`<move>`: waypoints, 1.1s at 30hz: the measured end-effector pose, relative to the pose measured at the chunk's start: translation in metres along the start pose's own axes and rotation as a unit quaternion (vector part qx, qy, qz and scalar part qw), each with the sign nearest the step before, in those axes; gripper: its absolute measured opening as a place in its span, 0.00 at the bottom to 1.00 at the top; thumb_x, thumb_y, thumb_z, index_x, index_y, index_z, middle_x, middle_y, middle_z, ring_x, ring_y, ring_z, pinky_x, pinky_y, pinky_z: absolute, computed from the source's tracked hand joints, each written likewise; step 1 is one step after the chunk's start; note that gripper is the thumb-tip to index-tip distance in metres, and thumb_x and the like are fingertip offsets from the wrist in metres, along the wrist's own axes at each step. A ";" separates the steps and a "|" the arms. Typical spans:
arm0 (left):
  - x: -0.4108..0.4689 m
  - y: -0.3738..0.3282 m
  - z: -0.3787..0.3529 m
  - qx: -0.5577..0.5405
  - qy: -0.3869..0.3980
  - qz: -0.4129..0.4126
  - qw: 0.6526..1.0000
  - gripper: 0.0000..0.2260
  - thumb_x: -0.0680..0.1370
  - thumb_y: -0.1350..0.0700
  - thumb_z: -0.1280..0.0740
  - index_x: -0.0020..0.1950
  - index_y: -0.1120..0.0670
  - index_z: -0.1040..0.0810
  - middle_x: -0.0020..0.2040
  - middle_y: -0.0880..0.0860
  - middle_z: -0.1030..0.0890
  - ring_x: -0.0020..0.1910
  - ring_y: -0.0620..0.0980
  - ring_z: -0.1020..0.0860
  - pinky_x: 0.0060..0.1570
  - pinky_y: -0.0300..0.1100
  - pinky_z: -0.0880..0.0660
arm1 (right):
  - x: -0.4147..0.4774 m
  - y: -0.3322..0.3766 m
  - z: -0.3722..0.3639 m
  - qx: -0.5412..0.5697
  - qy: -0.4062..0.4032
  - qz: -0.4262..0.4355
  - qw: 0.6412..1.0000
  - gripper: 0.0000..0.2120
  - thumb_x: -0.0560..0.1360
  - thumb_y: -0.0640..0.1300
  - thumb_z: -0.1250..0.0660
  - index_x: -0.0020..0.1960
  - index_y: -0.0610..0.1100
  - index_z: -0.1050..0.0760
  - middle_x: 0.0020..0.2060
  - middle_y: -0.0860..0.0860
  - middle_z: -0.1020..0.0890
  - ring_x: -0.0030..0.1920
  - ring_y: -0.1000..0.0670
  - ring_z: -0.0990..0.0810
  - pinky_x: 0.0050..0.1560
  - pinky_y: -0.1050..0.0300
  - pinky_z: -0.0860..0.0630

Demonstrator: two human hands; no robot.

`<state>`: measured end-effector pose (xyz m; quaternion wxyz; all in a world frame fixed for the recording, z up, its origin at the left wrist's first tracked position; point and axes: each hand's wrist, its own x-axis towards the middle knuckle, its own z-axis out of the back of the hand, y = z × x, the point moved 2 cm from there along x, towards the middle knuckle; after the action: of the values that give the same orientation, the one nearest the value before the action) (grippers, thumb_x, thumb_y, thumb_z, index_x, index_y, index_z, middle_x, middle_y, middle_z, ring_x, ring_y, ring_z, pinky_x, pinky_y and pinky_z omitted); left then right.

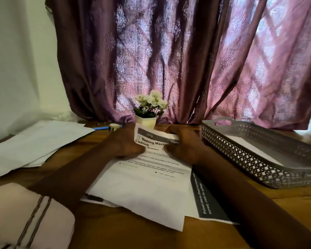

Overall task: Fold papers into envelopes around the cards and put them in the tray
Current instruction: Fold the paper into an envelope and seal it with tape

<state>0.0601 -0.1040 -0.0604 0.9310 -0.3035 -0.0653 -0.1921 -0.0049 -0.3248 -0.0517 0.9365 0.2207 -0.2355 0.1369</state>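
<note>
A printed sheet of paper (147,184), headed "Washing Machine Cleaning", lies on the wooden table in front of me. Its far edge is lifted and curls back toward me. My left hand (122,142) grips that raised edge on the left side. My right hand (183,144) pinches it on the right, fingers curled over the top. A second printed sheet (206,198) with a dark band lies under it at the right. The grey perforated tray (259,155) stands at the right with a white folded paper (250,146) inside. No card is visible.
A stack of blank white sheets (34,144) lies at the left. A small white pot of flowers (147,112) stands behind the hands, before a purple curtain. A blue pen and a small roll of tape (113,127) lie at the back. Folded cloth (25,218) covers the near-left corner.
</note>
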 end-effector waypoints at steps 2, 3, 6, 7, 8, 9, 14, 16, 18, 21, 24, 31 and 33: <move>0.004 0.001 0.009 -0.077 -0.077 0.068 0.992 0.22 0.70 0.50 0.32 0.63 0.48 0.30 0.50 0.58 0.17 0.47 0.59 0.17 0.42 0.49 0.20 | -0.003 0.008 -0.002 -0.001 -0.025 0.049 0.999 0.08 0.72 0.42 0.25 0.45 0.53 0.22 0.42 0.58 0.19 0.41 0.56 0.20 0.41 0.53 0.22; 0.007 0.001 0.015 -0.121 -0.133 0.090 0.980 0.18 0.70 0.48 0.36 0.60 0.50 0.26 0.50 0.60 0.17 0.47 0.60 0.17 0.45 0.51 0.19 | -0.004 0.012 -0.004 -0.018 -0.030 0.070 0.997 0.06 0.73 0.43 0.25 0.45 0.52 0.20 0.43 0.58 0.20 0.42 0.55 0.21 0.41 0.53 0.23; 0.003 -0.005 0.030 -0.289 -0.198 0.104 0.931 0.18 0.83 0.43 0.40 0.49 0.54 0.18 0.46 0.53 0.16 0.45 0.53 0.18 0.47 0.45 0.22 | -0.007 0.022 -0.006 -0.093 -0.043 0.131 0.986 0.06 0.74 0.47 0.24 0.49 0.53 0.18 0.52 0.55 0.21 0.46 0.52 0.21 0.38 0.58 0.27; 0.002 -0.004 0.029 -0.299 -0.184 0.077 0.933 0.19 0.83 0.41 0.40 0.47 0.53 0.17 0.44 0.51 0.16 0.44 0.50 0.18 0.46 0.44 0.24 | -0.007 0.025 -0.007 -0.113 -0.048 0.147 0.981 0.07 0.74 0.47 0.24 0.50 0.54 0.19 0.54 0.54 0.21 0.47 0.51 0.21 0.35 0.62 0.31; 0.002 -0.001 0.030 -0.264 -0.159 0.031 0.951 0.19 0.82 0.39 0.38 0.47 0.51 0.16 0.44 0.51 0.15 0.46 0.50 0.17 0.47 0.45 0.24 | -0.008 0.030 -0.009 -0.127 -0.053 0.167 0.976 0.07 0.74 0.47 0.24 0.50 0.54 0.19 0.56 0.53 0.21 0.48 0.50 0.21 0.35 0.64 0.34; 0.001 0.001 0.028 -0.190 -0.121 -0.024 0.974 0.18 0.79 0.36 0.37 0.48 0.48 0.15 0.44 0.50 0.14 0.46 0.49 0.17 0.48 0.45 0.24 | -0.008 0.035 -0.011 -0.134 -0.057 0.190 0.971 0.06 0.75 0.49 0.26 0.51 0.53 0.19 0.57 0.52 0.22 0.49 0.49 0.20 0.36 0.64 0.33; 0.002 0.011 0.013 -0.049 0.000 -0.158 0.986 0.09 0.78 0.46 0.30 0.46 0.50 0.15 0.39 0.44 0.16 0.40 0.43 0.19 0.45 0.45 0.22 | -0.012 0.049 -0.016 -0.134 -0.058 0.211 0.966 0.11 0.73 0.50 0.26 0.55 0.52 0.20 0.59 0.51 0.24 0.53 0.48 0.21 0.46 0.50 0.21; 0.003 0.015 0.015 -0.045 -0.020 -0.174 0.983 0.06 0.78 0.49 0.28 0.44 0.49 0.15 0.41 0.44 0.15 0.44 0.44 0.17 0.51 0.48 0.20 | -0.014 0.046 -0.017 -0.100 -0.032 0.178 0.979 0.17 0.73 0.62 0.28 0.57 0.55 0.21 0.59 0.54 0.25 0.53 0.53 0.23 0.49 0.54 0.23; 0.005 0.020 0.018 -0.037 -0.057 -0.189 0.980 0.08 0.76 0.46 0.31 0.43 0.48 0.16 0.40 0.43 0.15 0.44 0.43 0.17 0.52 0.50 0.20 | -0.016 0.045 -0.017 0.010 -0.039 0.122 0.992 0.22 0.76 0.68 0.36 0.61 0.55 0.22 0.58 0.56 0.23 0.51 0.58 0.22 0.49 0.57 0.23; 0.001 0.017 0.022 0.008 -0.109 -0.195 0.975 0.12 0.75 0.40 0.34 0.46 0.46 0.16 0.41 0.41 0.15 0.43 0.42 0.18 0.52 0.49 0.22 | -0.012 0.038 -0.016 0.110 -0.094 0.034 0.989 0.23 0.81 0.63 0.39 0.69 0.52 0.25 0.58 0.56 0.19 0.52 0.61 0.22 0.49 0.59 0.23; 0.000 0.010 0.022 -0.002 -0.134 -0.226 0.965 0.15 0.74 0.37 0.36 0.46 0.45 0.16 0.40 0.37 0.16 0.43 0.38 0.19 0.55 0.50 0.23 | -0.004 0.023 -0.016 0.085 -0.084 0.009 0.993 0.19 0.79 0.53 0.29 0.67 0.49 0.22 0.55 0.56 0.16 0.53 0.58 0.19 0.53 0.57 0.21; -0.003 0.007 0.032 0.093 -0.310 -0.217 0.921 0.11 0.80 0.44 0.41 0.49 0.46 0.21 0.40 0.44 0.16 0.45 0.50 0.17 0.68 0.55 0.38 | -0.002 -0.002 -0.022 0.386 -0.073 -0.147 0.908 0.17 0.74 0.38 0.23 0.60 0.44 0.21 0.53 0.46 0.14 0.52 0.46 0.13 0.50 0.47 0.15; -0.006 0.005 0.035 0.081 -0.336 -0.223 0.912 0.09 0.81 0.46 0.40 0.49 0.46 0.22 0.38 0.46 0.16 0.43 0.52 0.17 0.68 0.54 0.39 | -0.001 -0.003 -0.022 0.440 -0.072 -0.163 0.880 0.15 0.75 0.34 0.25 0.61 0.40 0.22 0.52 0.42 0.13 0.50 0.43 0.13 0.47 0.48 0.15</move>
<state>0.0562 -0.0777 -0.0359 0.8087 -0.2514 -0.4550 -0.2752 0.0037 -0.3166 -0.0711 0.7323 0.6549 -0.1783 0.0553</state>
